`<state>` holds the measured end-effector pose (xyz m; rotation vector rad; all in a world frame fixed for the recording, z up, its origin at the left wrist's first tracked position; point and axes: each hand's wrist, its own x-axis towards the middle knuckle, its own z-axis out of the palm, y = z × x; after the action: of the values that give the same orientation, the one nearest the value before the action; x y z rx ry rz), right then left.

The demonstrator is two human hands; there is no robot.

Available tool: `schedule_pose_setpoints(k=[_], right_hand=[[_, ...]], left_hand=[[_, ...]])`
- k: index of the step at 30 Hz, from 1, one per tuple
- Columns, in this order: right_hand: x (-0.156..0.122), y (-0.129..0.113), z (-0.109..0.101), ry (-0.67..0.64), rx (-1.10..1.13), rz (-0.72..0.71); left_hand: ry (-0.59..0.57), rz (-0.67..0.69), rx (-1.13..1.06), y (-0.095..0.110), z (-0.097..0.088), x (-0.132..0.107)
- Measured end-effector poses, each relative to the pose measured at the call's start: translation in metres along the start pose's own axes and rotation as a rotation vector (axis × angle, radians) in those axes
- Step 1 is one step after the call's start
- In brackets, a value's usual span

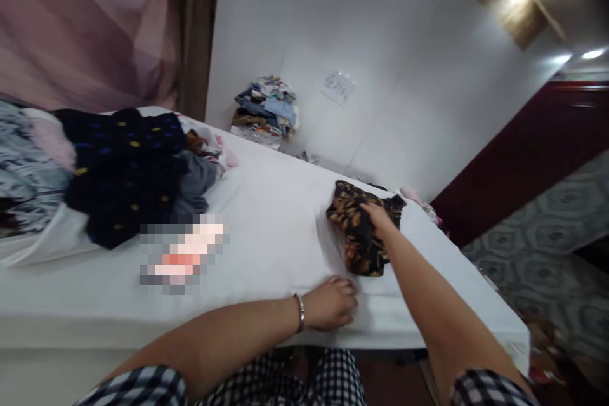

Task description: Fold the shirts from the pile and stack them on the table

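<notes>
My right hand (379,219) is on a folded black garment with a gold-brown leaf print (354,219). Its fingers bend over the cloth and grip it; the fingertips are partly hidden. The garment lies on the white-covered table (276,203), to the right of centre. My left hand (332,303), with a bracelet at the wrist, rests near the table's front edge, just below the garment. Its fingers are curled in, and nothing shows in them.
A heap of clothes with a dark navy garment (126,165) covers the table's left end. Nearer me lies a blurred-out item (188,257). Stacked clothes (266,111) sit beyond the far edge by the wall, below a paper sign (338,87).
</notes>
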<state>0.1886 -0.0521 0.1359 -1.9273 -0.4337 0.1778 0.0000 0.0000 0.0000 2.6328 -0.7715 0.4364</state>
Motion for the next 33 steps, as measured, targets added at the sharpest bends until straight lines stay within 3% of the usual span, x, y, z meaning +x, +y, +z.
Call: schedule_pose_setpoints(k=[3, 7, 9, 11, 13, 15, 18, 20, 23, 28, 33], right_hand=[[-0.023, 0.03, 0.015, -0.102, 0.078, 0.108], [-0.058, 0.053, 0.048, -0.379, 0.105, -0.002], [-0.074, 0.058, 0.053, -0.541, 0.054, -0.027], [-0.084, 0.062, 0.044, -0.631, -0.013, -0.092], [-0.085, 0.069, 0.023, -0.571, -0.065, -0.204], [-0.078, 0.078, -0.008, -0.371, -0.149, -0.285], [-0.067, 0.1, -0.056, -0.129, -0.375, -0.276], [-0.068, 0.116, -0.076, -0.104, -0.474, -0.231], [-0.08, 0.137, -0.076, -0.18, -0.479, -0.219], [-0.103, 0.15, -0.049, -0.268, -0.6, -0.384], [-0.114, 0.153, -0.056, -0.328, -0.517, -0.452]], left_hand=[[-0.062, -0.085, -0.035, 0.011, 0.004, -0.013], [-0.088, -0.132, -0.096, 0.036, 0.012, -0.026], [-0.104, -0.168, -0.189, 0.047, 0.01, -0.033], [-0.104, -0.202, -0.289, 0.053, 0.001, -0.041], [-0.039, -0.251, -0.321, 0.053, -0.011, -0.048], [0.097, -0.337, -0.269, 0.046, -0.025, -0.053], [0.301, -0.475, -0.132, 0.03, -0.044, -0.052], [0.368, -0.541, -0.041, 0.019, -0.052, -0.045], [0.312, -0.618, 0.069, 0.009, -0.051, -0.03], [0.124, -0.648, 0.049, -0.003, -0.039, -0.01], [0.228, -0.775, 0.005, -0.006, -0.056, 0.009]])
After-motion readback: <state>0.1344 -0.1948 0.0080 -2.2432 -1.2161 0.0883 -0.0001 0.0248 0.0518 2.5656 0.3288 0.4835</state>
